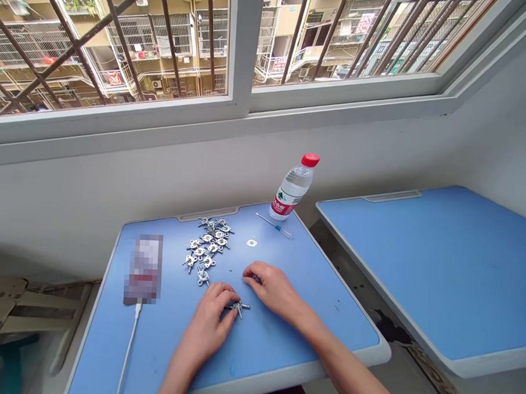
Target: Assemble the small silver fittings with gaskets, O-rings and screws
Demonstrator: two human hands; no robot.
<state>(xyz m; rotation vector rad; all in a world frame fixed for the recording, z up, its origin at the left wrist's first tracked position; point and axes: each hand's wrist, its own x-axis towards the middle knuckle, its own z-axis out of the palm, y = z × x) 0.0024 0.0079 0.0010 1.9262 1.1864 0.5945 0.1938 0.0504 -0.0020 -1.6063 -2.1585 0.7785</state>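
Observation:
My left hand (212,314) is closed, thumb and fingers pinching a small silver metal fitting (239,307) with prongs sticking out, low over the blue table (283,343). To its upper right, my right hand (270,285) has its fingertips drawn together near the tabletop. Something small and dark shows between them, too hidden to name. Beyond the left hand lies a loose cluster of similar metal fittings (207,247), each with a flat plate and rods. A flat metal plate with a hole (251,243) rests alone past my right hand.
A water bottle with a red cap (293,189) stands at the table's far right corner, beside a thin screwdriver (274,225). At the left lies a blurred phone (144,267) with a white cable (128,348). A second blue table (443,257) is across a gap.

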